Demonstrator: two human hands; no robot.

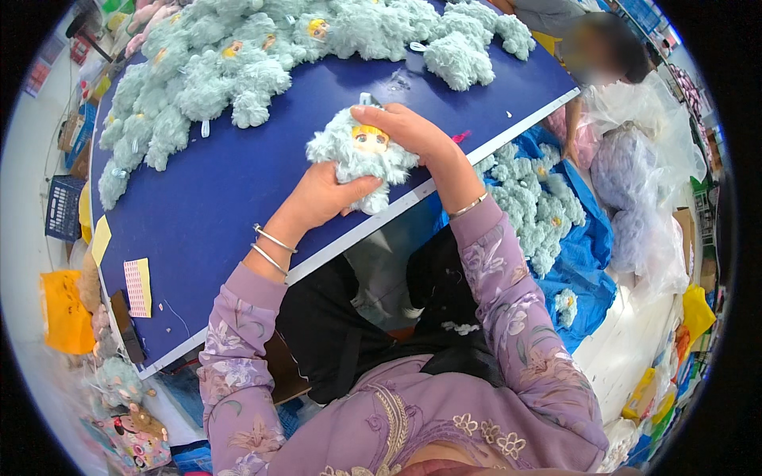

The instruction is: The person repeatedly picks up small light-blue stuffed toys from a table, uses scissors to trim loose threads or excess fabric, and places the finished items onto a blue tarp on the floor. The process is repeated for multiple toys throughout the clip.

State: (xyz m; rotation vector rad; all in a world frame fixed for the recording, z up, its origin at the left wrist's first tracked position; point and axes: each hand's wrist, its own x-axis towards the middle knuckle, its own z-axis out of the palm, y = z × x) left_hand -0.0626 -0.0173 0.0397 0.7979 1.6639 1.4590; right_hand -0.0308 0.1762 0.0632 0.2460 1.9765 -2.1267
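Observation:
Between my two hands is a pale mint-green plush doll (370,163) with a small doll face and a yellow fringe, held upright over the near edge of the blue table (246,206). My left hand (321,194) wraps the doll's lower left side, thumb across its front. At its upper right, my right hand (409,135) grips the head, with the thumb along the top. A small light tag sticks up above the doll's head. Across the far side of the table lies a big heap of matching plush dolls (238,59), several with faces showing and white tags hanging out.
More mint dolls lie on a blue plastic sheet (583,270) to the right. A sticker sheet (137,287) rests at the table's left end. Beyond the right corner sits another person (599,51), near clear bags of lilac plush (627,170). A blue crate (63,208) stands far left.

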